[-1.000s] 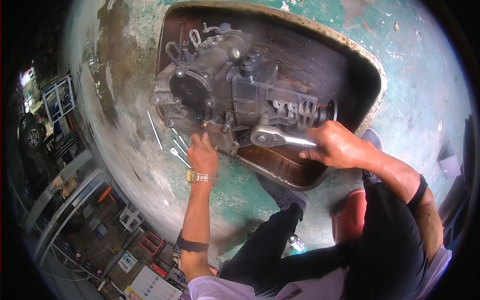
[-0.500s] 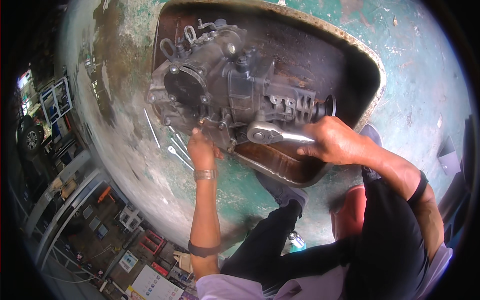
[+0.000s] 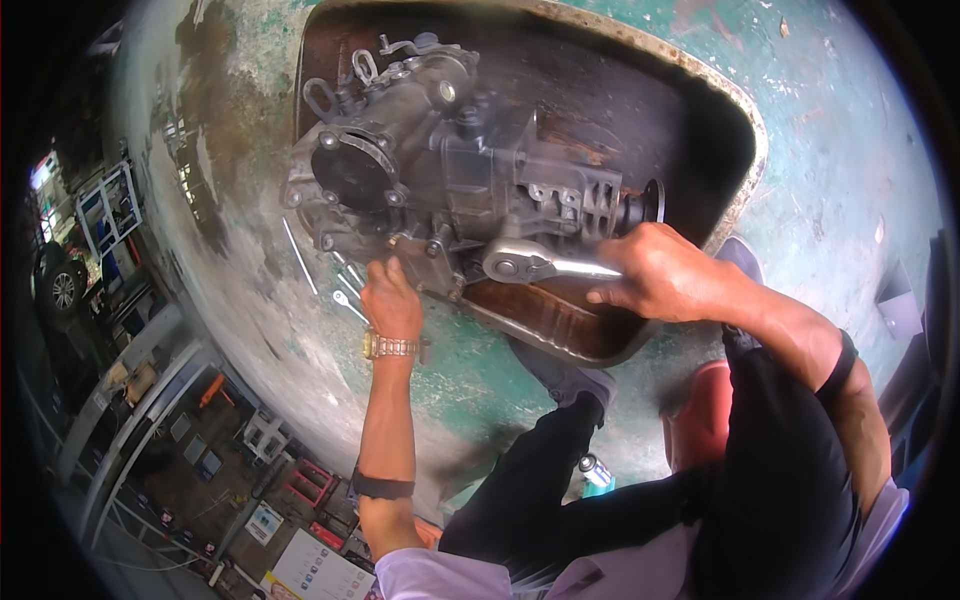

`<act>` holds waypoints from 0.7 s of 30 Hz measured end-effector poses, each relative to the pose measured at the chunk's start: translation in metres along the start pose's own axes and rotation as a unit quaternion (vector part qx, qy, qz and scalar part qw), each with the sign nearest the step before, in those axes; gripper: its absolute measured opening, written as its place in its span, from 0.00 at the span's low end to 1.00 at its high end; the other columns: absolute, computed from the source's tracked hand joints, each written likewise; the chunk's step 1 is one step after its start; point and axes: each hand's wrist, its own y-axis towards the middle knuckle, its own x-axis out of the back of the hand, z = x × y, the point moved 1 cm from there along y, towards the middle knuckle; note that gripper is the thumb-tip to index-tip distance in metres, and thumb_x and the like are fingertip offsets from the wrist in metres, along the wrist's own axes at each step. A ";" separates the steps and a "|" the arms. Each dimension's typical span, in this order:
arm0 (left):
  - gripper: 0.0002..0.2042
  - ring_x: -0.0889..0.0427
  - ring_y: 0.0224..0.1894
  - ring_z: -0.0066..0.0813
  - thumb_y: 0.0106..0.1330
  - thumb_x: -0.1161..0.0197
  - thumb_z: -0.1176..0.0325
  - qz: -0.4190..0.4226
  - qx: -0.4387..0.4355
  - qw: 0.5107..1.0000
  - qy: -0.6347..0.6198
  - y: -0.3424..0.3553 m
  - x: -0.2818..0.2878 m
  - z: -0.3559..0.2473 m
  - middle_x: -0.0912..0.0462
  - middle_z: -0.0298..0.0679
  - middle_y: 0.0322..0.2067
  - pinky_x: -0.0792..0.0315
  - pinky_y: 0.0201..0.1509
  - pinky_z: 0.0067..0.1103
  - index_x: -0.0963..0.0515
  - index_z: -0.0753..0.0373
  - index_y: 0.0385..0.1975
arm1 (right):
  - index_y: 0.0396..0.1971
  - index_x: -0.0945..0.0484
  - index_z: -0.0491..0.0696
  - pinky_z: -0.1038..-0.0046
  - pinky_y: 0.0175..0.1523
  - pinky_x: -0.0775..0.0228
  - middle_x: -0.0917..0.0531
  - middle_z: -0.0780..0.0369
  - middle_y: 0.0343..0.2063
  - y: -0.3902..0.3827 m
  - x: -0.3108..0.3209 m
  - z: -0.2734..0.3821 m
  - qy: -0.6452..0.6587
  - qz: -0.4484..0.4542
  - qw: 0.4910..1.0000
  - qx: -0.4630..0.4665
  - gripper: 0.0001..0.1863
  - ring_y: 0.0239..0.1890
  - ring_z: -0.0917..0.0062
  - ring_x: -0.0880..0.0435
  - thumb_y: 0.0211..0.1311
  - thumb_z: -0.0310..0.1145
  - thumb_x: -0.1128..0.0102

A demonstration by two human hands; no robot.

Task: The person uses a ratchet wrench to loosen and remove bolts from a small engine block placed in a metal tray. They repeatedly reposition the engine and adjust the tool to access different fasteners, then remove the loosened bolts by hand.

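Note:
A dark, greasy gearbox (image 3: pixel 470 160) lies in a rusty metal tray (image 3: pixel 750 130). My right hand (image 3: pixel 660 275) is closed round the handle of a large chrome ratchet wrench (image 3: pixel 505 265), whose head sits low on the housing's middle. My left hand (image 3: pixel 390 300), with a metal watch (image 3: pixel 392 345) at the wrist, has curled fingers at the housing's lower left edge, just under a small brass-coloured fitting (image 3: pixel 393 242); what they grip is unclear. A round black cover (image 3: pixel 355 175) with bolts is above that hand.
Slim metal tools (image 3: pixel 300 255) lie on the worn green floor beside the tray. My legs (image 3: pixel 530 480) are below, by a spray can (image 3: pixel 593 470) and a red seat (image 3: pixel 700 405). At left are a car wheel (image 3: pixel 63 290), metal frames (image 3: pixel 105 205) and a red toolbox (image 3: pixel 305 485).
The gearbox, tray and both hands appear shifted slightly left and up in the view. My left fingers have changed position at the housing's edge. My right hand still holds the ratchet.

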 end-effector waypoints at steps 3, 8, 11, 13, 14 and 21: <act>0.18 0.26 0.25 0.62 0.75 0.53 0.62 -0.005 0.022 0.999 -0.028 -0.002 -0.001 -0.001 0.26 0.59 0.19 0.36 0.28 0.42 0.31 0.71 0.27 | 0.30 0.23 0.38 0.56 0.34 0.29 0.21 0.46 0.22 0.001 -0.001 0.001 -0.003 -0.005 1.000 0.001 0.14 0.28 0.49 0.20 0.53 0.34 0.33; 0.22 0.28 0.22 0.58 0.76 0.56 0.57 -0.055 0.026 0.995 -0.074 -0.001 -0.005 -0.006 0.26 0.58 0.19 0.36 0.28 0.41 0.31 0.71 0.26 | 0.28 0.22 0.40 0.56 0.34 0.28 0.20 0.48 0.21 0.001 -0.002 0.002 -0.017 0.005 1.000 -0.012 0.14 0.27 0.50 0.20 0.53 0.37 0.34; 0.23 0.30 0.15 0.45 0.76 0.58 0.54 -0.047 0.125 0.974 -0.184 0.001 -0.008 -0.012 0.28 0.49 0.17 0.37 0.22 0.39 0.34 0.67 0.23 | 0.27 0.21 0.41 0.55 0.35 0.28 0.20 0.48 0.22 0.002 -0.002 0.003 -0.027 0.009 0.999 -0.014 0.14 0.28 0.51 0.19 0.52 0.37 0.34; 0.24 0.33 0.11 0.35 0.77 0.60 0.52 0.049 0.315 0.892 -0.321 0.000 -0.008 -0.012 0.31 0.41 0.16 0.38 0.17 0.36 0.36 0.62 0.20 | 0.28 0.21 0.41 0.55 0.35 0.28 0.19 0.49 0.22 0.002 -0.002 0.004 -0.028 0.004 1.000 -0.012 0.13 0.28 0.51 0.19 0.51 0.36 0.34; 0.24 0.33 0.10 0.33 0.76 0.59 0.52 0.051 0.342 0.863 -0.369 0.001 -0.008 -0.013 0.31 0.41 0.16 0.38 0.14 0.34 0.34 0.64 0.22 | 0.28 0.21 0.41 0.55 0.35 0.28 0.19 0.49 0.22 0.003 -0.003 0.004 -0.039 0.013 0.999 -0.022 0.12 0.28 0.51 0.19 0.50 0.36 0.34; 0.20 0.29 0.14 0.37 0.76 0.55 0.54 0.022 0.200 0.939 -0.279 0.000 -0.007 0.000 0.28 0.42 0.17 0.36 0.18 0.35 0.32 0.66 0.29 | 0.27 0.20 0.41 0.55 0.35 0.28 0.19 0.50 0.22 0.003 -0.005 0.004 -0.047 0.016 0.999 -0.021 0.11 0.28 0.52 0.19 0.48 0.34 0.34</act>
